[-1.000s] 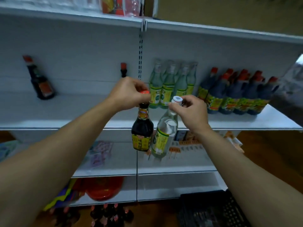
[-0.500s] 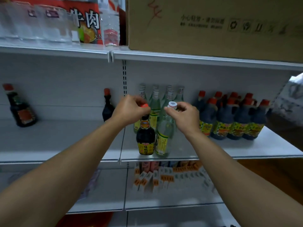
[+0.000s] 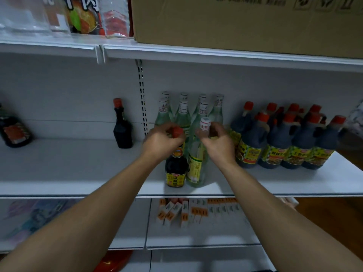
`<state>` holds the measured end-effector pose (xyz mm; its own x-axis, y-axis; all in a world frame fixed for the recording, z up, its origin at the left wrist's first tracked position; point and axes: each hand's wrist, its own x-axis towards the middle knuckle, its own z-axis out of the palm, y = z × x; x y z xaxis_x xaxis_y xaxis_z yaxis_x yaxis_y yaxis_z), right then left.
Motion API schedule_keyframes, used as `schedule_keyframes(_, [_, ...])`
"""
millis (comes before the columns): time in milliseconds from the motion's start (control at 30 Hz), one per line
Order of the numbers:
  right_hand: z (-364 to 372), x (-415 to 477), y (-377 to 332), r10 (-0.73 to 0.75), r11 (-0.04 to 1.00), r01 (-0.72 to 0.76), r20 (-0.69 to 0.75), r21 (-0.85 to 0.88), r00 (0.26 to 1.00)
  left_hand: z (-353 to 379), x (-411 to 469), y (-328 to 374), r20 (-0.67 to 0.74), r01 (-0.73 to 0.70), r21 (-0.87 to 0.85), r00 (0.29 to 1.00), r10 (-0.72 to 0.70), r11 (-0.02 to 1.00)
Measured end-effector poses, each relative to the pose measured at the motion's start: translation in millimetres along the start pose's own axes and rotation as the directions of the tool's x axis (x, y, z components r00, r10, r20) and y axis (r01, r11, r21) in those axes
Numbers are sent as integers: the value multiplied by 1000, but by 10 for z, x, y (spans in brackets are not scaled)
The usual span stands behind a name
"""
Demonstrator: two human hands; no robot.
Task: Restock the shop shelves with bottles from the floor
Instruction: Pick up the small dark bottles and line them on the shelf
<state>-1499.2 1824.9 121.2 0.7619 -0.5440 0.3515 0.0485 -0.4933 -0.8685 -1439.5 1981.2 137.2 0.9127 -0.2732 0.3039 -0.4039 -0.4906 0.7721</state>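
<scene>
My left hand (image 3: 161, 141) grips the red cap of a dark sauce bottle (image 3: 175, 171) with a yellow label. My right hand (image 3: 219, 143) grips the neck of a clear bottle (image 3: 196, 167) with a white cap and a pale green label. Both bottles stand side by side near the front edge of the white middle shelf (image 3: 78, 173), their bases at or just above its surface. Directly behind them stands a cluster of several matching clear bottles (image 3: 183, 110).
Several dark jugs with red caps (image 3: 284, 142) fill the shelf to the right. A lone dark bottle (image 3: 122, 126) stands left of the upright, another (image 3: 14, 130) at far left. A cardboard box (image 3: 245, 22) sits on the upper shelf. Small boxes (image 3: 186, 211) lie on the lower shelf.
Both hands carried the two bottles up from below shelf level and onto the middle shelf's front edge. The view tilted upward, bringing the upper shelf and box into sight.
</scene>
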Motion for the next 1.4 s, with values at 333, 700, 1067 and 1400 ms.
schedule_keyframes(333, [3, -305, 528, 29, 999, -32, 166, 15, 986, 383, -360, -567, 144, 55, -147, 989, -34, 988])
schedule_keyframes(700, [-68, 33, 799, 86, 996, -84, -45, 34, 995, 459, -294, -634, 112, 125, -238, 989, -101, 963])
schedule_keyframes(1067, [-53, 502, 1049, 131, 991, -129, -46, 34, 990, 517, -227, -666, 114, 172, -308, 983, -143, 936])
schedule_keyframes(1400, [28, 736, 1177, 100, 993, -98, -25, 66, 995, 588, -178, -681, 93, 183, -341, 983, -161, 922])
